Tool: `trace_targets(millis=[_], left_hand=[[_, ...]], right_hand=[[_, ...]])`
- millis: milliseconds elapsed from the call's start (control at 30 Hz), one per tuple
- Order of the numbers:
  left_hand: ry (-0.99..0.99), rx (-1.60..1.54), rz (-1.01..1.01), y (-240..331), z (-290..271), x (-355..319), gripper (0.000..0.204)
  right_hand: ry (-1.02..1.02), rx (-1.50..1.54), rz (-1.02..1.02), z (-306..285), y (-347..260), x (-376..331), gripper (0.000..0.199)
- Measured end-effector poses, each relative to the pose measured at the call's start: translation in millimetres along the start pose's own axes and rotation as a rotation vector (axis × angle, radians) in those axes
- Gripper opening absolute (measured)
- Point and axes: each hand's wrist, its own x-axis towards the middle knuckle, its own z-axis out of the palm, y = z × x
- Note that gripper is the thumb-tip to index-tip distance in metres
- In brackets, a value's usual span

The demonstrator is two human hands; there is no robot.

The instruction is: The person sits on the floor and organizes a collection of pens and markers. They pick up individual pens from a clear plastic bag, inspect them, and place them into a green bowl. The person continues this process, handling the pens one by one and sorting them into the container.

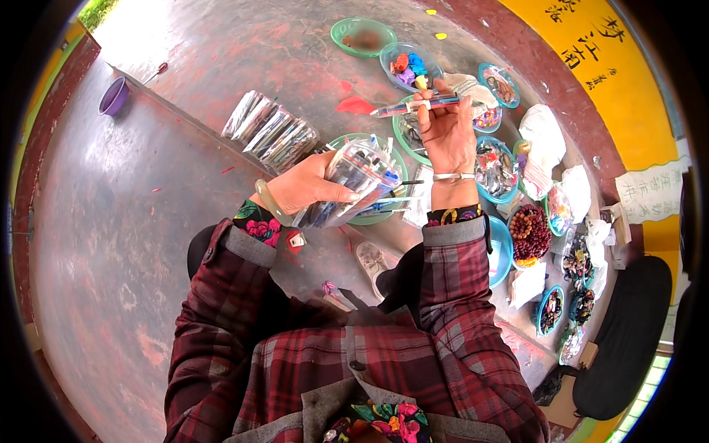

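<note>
My left hand (pixel 306 183) is wrapped round a clear plastic container (pixel 363 164) packed with pens, holding it tilted over a green basin (pixel 399 210). Loose pens stick out beside the container above that basin. Raised to the right of it, my right hand (pixel 449 139) grips a slim pen (pixel 395 110) with coloured parts between thumb and fingers. The pen lies nearly level, its tip toward the left. Whether more than one pen is in this hand I cannot tell. Left of the container, a row of clear packs of pens (pixel 269 133) lies on the floor.
Basins of small goods line the right, among them a blue basin (pixel 500 255), red beads (pixel 530 232) and a basin of bright pieces (pixel 410 68). White bags (pixel 543 144) stand beyond. A purple bucket (pixel 114 97) sits far left. A black bench (pixel 628 332) is at right.
</note>
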Motion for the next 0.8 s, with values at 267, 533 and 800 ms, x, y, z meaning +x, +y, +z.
trace_targets(millis=[267, 533, 800], left_hand=[[0.0, 0.001, 0.002, 0.0, 0.2, -0.7, 0.052], [-0.013, -0.02, 0.002, 1.8, 1.1, -0.8, 0.051], [-0.005, 0.054, 0.016, -2.4, -0.9, 1.5, 0.051]], right_hand=[[-0.082, 0.135, -0.014, 2.2, 0.2, -0.1, 0.061], [-0.284, 0.395, 0.048, 4.2, -1.4, -5.6, 0.049], [-0.34, 0.415, 0.036, 3.7, -2.2, -7.4, 0.054]])
